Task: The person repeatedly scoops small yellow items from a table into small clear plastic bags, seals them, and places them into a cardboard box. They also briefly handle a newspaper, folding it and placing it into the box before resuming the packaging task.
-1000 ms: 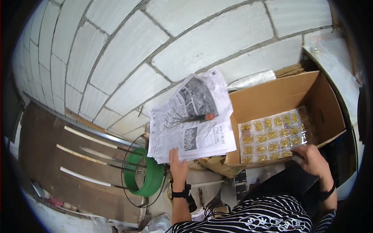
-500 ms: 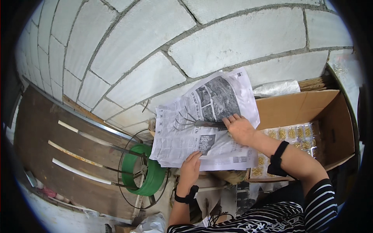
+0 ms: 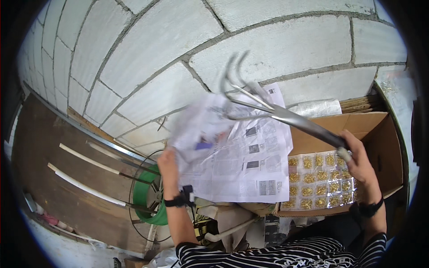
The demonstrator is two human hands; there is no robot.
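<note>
My right hand (image 3: 359,160) is closed round the handle end of a metal hand rake (image 3: 297,124), raised above the cardboard box with its curved tines pointing up and left toward the wall. My left hand (image 3: 169,164) grips the left edge of a newspaper sheet (image 3: 196,123), which is lifted and smeared by motion. Beneath it lies more newspaper (image 3: 266,172), spread flat with its lower edge toward me.
An open cardboard box (image 3: 380,149) on the right holds rows of small clear packets (image 3: 321,177) of gold-coloured pieces. A green reel (image 3: 145,190) with projecting rods stands at the left. A white block wall (image 3: 277,47) rises behind.
The hand rake has been lifted off the newspaper and swung up and right by my right hand. My left hand has moved left and raised the top sheet.
</note>
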